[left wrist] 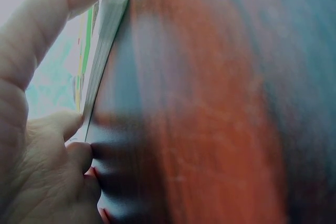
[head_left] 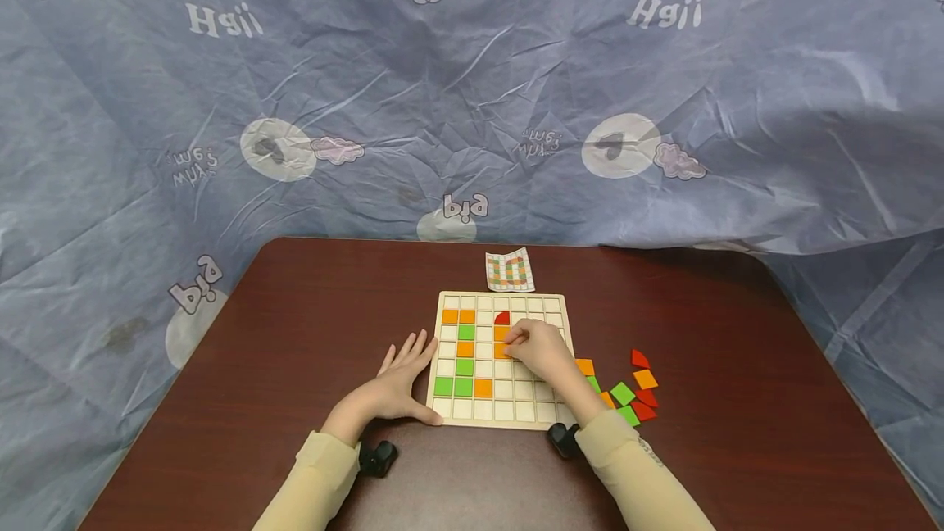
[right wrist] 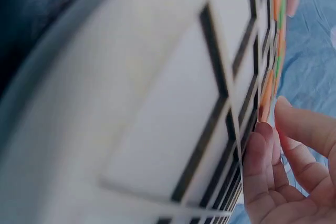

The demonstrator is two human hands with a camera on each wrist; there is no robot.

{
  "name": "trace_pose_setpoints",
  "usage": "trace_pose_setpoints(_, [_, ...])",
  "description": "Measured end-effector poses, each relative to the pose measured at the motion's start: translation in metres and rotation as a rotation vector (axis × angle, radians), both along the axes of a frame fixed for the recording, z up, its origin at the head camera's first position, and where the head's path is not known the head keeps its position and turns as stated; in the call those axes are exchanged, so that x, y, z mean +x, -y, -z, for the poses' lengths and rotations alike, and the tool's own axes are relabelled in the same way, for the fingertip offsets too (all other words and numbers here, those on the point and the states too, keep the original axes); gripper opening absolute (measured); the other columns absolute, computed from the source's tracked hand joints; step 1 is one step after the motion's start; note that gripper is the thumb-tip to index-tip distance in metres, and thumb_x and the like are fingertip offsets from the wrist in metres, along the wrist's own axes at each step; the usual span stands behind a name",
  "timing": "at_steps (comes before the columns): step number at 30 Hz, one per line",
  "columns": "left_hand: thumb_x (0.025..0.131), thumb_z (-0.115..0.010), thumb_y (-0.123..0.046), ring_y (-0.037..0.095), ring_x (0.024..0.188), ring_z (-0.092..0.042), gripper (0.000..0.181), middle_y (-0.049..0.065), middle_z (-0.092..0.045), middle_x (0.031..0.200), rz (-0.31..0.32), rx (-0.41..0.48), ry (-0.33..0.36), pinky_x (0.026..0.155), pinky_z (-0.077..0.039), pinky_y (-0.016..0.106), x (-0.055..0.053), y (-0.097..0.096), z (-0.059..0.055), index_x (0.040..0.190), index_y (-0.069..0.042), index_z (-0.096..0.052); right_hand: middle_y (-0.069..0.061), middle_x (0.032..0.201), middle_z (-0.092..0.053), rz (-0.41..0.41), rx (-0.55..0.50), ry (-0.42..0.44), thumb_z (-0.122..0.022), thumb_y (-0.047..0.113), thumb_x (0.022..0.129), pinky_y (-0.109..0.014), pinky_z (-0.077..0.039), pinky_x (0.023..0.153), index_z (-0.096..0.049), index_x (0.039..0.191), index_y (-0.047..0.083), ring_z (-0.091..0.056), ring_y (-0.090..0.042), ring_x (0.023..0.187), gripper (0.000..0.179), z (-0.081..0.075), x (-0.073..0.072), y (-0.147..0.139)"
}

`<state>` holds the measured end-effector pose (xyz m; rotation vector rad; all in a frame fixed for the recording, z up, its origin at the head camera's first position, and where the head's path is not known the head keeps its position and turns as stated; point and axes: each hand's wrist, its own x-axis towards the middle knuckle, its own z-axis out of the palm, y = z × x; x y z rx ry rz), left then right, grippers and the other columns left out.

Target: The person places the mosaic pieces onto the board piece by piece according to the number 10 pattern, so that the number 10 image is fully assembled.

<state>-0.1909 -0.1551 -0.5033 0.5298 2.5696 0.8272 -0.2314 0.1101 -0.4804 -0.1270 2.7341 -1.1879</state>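
Where right-hand fingers (head_left: pixel 520 329) end, an orange tile (head_left: pixel 501 351) lies.

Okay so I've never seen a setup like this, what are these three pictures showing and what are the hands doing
There's no machine here, just a person's two bare hands. The wide picture comes from a camera worn on the head; the two close-ups come from cameras on the left and right wrists. On the dark brown table lies a pale gridded board with some squares filled by colored pieces. Loose pieces lie to its right, and a small patterned card sits beyond it. The left hand rests spread at the board's left edge. The right hand has its fingertips at an orange tile on the board; whether it's pinched or only touched, I can't tell.
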Motion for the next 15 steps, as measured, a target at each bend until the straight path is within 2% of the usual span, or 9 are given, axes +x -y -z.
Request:
trace_pose_setpoints(6, [0.07, -0.088, -0.04, 0.034, 0.154, 0.007, 0.123, 0.015, 0.004, 0.166, -0.003, 0.013, 0.001, 0.121, 0.006, 0.059, 0.001, 0.001, 0.0, 0.159, -0.009, -0.009, -0.005, 0.087, -0.07, 0.035, -0.088, 0.054, -0.073, 0.015, 0.088, -0.025, -0.047, 0.066, -0.072, 0.096, 0.008, -0.061, -0.016, 0.074, 0.011, -0.01, 0.0, -0.022])
trace_pose_setpoints(12, [0.071, -0.088, -0.039, 0.035, 0.153, 0.006, 0.122, 0.017, 0.003, 0.166, 0.001, 0.017, -0.006, 0.121, 0.006, 0.06, 0.0, 0.0, 0.001, 0.159, -0.008, -0.01, -0.009, 0.094, -0.071, 0.074, -0.08, 0.053, -0.069, 0.021, 0.092, -0.028, -0.048, 0.068, -0.072, 0.102, 0.007, -0.061, -0.021, 0.08, 0.018, -0.018, 0.001, -0.052])
trace_pose_setpoints(15, [0.07, -0.088, -0.039, 0.035, 0.154, 0.006, 0.123, 0.017, 0.003, 0.166, -0.001, 0.014, -0.006, 0.121, 0.006, 0.059, 0.001, 0.0, 0.002, 0.159, -0.008, -0.01, -0.011, 0.097, -0.07, 0.091, -0.101, 0.06, -0.067, 0.021, 0.094, -0.032, -0.054, 0.072, -0.071, 0.106, 0.005, -0.064, -0.024, 0.084, 0.021, -0.018, 0.004, -0.069])
